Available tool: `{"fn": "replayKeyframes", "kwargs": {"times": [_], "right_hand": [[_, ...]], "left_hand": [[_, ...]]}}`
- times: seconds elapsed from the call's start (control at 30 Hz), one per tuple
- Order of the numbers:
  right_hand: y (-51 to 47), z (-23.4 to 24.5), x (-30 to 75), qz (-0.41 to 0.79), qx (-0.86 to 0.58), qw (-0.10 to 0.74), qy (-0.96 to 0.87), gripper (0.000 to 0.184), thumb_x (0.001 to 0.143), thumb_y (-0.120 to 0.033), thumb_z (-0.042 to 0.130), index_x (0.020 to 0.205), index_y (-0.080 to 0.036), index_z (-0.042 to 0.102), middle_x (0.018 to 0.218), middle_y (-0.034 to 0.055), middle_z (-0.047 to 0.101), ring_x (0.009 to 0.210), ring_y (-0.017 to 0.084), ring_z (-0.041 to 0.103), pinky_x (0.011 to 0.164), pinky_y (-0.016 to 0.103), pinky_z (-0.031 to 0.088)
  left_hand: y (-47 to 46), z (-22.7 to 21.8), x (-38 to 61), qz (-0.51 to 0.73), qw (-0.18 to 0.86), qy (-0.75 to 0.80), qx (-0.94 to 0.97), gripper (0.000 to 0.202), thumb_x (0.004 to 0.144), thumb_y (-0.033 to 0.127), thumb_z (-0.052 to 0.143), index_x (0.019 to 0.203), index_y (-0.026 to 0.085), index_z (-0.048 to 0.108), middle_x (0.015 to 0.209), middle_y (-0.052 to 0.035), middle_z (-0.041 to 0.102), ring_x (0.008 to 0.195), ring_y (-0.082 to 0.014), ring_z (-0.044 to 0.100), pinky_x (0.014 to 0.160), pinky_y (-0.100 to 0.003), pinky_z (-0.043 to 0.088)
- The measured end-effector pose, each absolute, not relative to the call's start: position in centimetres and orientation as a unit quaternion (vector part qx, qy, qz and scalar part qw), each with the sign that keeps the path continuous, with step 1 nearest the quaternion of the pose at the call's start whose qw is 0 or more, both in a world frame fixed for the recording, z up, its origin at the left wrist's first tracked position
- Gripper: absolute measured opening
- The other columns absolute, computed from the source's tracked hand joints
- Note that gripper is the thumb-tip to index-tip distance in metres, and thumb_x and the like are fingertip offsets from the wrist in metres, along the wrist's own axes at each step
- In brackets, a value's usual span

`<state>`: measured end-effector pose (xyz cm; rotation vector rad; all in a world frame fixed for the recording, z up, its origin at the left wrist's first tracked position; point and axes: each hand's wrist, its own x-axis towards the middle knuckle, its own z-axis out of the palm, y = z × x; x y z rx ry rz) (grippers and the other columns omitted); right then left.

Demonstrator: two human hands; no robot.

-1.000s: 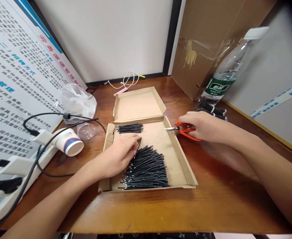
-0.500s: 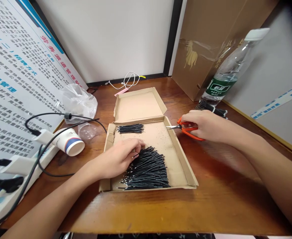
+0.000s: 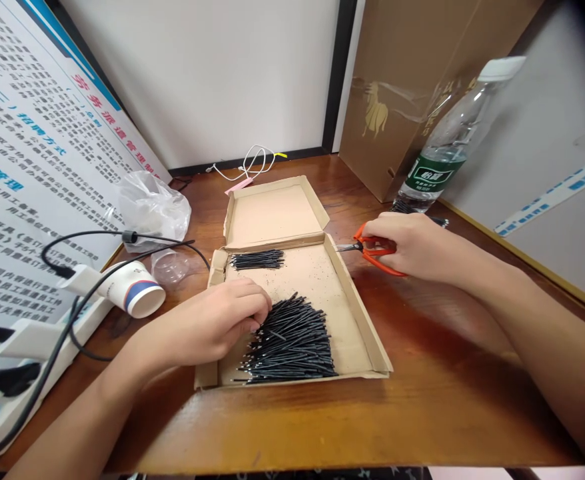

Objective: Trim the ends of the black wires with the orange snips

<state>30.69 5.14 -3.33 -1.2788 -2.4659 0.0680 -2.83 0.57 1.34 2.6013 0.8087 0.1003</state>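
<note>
My left hand (image 3: pixel 230 320) is closed in a pinch at the left edge of a heap of short black wires (image 3: pixel 297 340). One short black wire (image 3: pixel 275 335) sticks out from its fingertips, lying across the others. The heap and a smaller, neater row of black wires (image 3: pixel 257 259) lie in an open cardboard box (image 3: pixel 360 313). My right hand (image 3: pixel 412 247) grips orange-handled scissors (image 3: pixel 380 257) by the handles, their blades pointing left over the box's right wall.
Behind my right hand stand a water bottle (image 3: pixel 437 160) and a partly hidden black wire bundle (image 3: pixel 440 221). A paper cup (image 3: pixel 145 298), plastic bag (image 3: pixel 155 207) and power strip (image 3: pixel 37 393) with cables sit on the left. A white cable (image 3: pixel 257 157) lies at the back.
My left hand has drawn back slightly left from the top of the heap, and a wire now shows at its fingertips. My right hand keeps the scissors in nearly the same place.
</note>
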Motion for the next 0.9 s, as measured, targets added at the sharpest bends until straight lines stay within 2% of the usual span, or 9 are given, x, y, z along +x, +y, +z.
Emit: {"fn": "replayKeyframes", "kwargs": {"times": [0.1, 0.27, 0.37, 0.43, 0.5, 0.63, 0.8, 0.9], "right_hand": [[5.1, -3.3, 30.8, 0.025, -0.462, 0.175, -0.869, 0.010, 0.084, -0.024, 0.049, 0.082, -0.020, 0.057, 0.080, 0.0055, 0.061, 0.068, 0.018, 0.055, 0.062, 0.028, 0.039], [5.2, -3.4, 30.6, 0.028, -0.446, 0.180, -0.876, 0.011, 0.084, -0.023, 0.047, 0.079, -0.020, 0.057, 0.074, 0.0050, 0.059, 0.066, 0.018, 0.054, 0.061, 0.029, 0.039], [4.6, -3.0, 29.9, 0.035, -0.437, 0.230, -0.869, 0.009, 0.083, -0.023, 0.049, 0.082, -0.019, 0.058, 0.073, 0.0038, 0.059, 0.063, 0.017, 0.052, 0.059, 0.028, 0.038], [3.9, -2.5, 28.9, 0.048, -0.435, 0.285, -0.853, 0.011, 0.083, -0.025, 0.050, 0.088, -0.018, 0.058, 0.077, 0.0040, 0.061, 0.062, 0.015, 0.050, 0.059, 0.027, 0.038], [3.0, -2.0, 27.8, 0.098, -0.423, 0.303, -0.848, 0.010, 0.083, -0.027, 0.053, 0.085, -0.018, 0.057, 0.074, 0.0027, 0.060, 0.059, 0.014, 0.049, 0.057, 0.026, 0.038], [1.3, -1.6, 25.7, 0.195, -0.400, 0.266, -0.855, 0.018, 0.081, -0.034, 0.061, 0.090, -0.018, 0.059, 0.072, 0.0003, 0.060, 0.058, 0.012, 0.048, 0.055, 0.024, 0.038], [-0.1, -2.1, 24.0, 0.203, -0.415, 0.257, -0.849, 0.022, 0.086, -0.037, 0.057, 0.076, -0.018, 0.055, 0.061, -0.0021, 0.053, 0.053, 0.010, 0.040, 0.050, 0.023, 0.031], [-1.0, -2.6, 23.0, 0.225, -0.409, 0.242, -0.851, 0.022, 0.088, -0.038, 0.055, 0.079, -0.018, 0.055, 0.064, -0.0011, 0.057, 0.053, 0.010, 0.043, 0.050, 0.023, 0.031]], "left_hand": [[0.7, 1.9, -3.5, 0.006, 0.236, 0.295, 0.926, 0.016, 0.090, 0.008, 0.043, 0.090, 0.017, 0.056, 0.092, -0.0041, 0.060, 0.083, -0.0172, 0.054, 0.074, -0.029, 0.043], [1.1, 1.9, -3.7, 0.052, 0.232, 0.344, 0.909, 0.011, 0.091, 0.010, 0.047, 0.088, 0.017, 0.055, 0.082, -0.0002, 0.060, 0.075, -0.0141, 0.054, 0.069, -0.027, 0.041], [1.3, 1.0, -3.4, 0.089, 0.234, 0.365, 0.897, 0.012, 0.090, 0.008, 0.048, 0.086, 0.017, 0.055, 0.077, 0.0014, 0.060, 0.070, -0.0123, 0.054, 0.065, -0.025, 0.040], [1.4, 0.3, -3.1, 0.119, 0.254, 0.363, 0.888, 0.013, 0.089, 0.007, 0.048, 0.090, 0.017, 0.057, 0.081, 0.0004, 0.062, 0.073, -0.0123, 0.056, 0.068, -0.025, 0.042], [1.3, -0.4, -2.8, 0.149, 0.294, 0.363, 0.872, 0.016, 0.091, 0.008, 0.045, 0.096, 0.016, 0.057, 0.080, -0.0001, 0.061, 0.070, -0.0117, 0.056, 0.067, -0.024, 0.044], [0.7, -0.8, -2.3, 0.222, 0.364, 0.389, 0.817, 0.022, 0.095, 0.011, 0.038, 0.106, 0.015, 0.056, 0.071, 0.0014, 0.053, 0.059, -0.0098, 0.051, 0.059, -0.024, 0.043], [-0.5, -0.4, -1.4, 0.261, 0.467, 0.412, 0.738, 0.012, 0.097, 0.021, 0.041, 0.100, 0.016, 0.052, 0.072, 0.0022, 0.045, 0.058, -0.0094, 0.040, 0.053, -0.023, 0.034], [-0.9, -0.5, -1.0, 0.270, 0.483, 0.410, 0.725, 0.018, 0.098, 0.030, 0.042, 0.097, 0.016, 0.052, 0.067, 0.0038, 0.040, 0.056, -0.0094, 0.037, 0.050, -0.022, 0.031]]}}
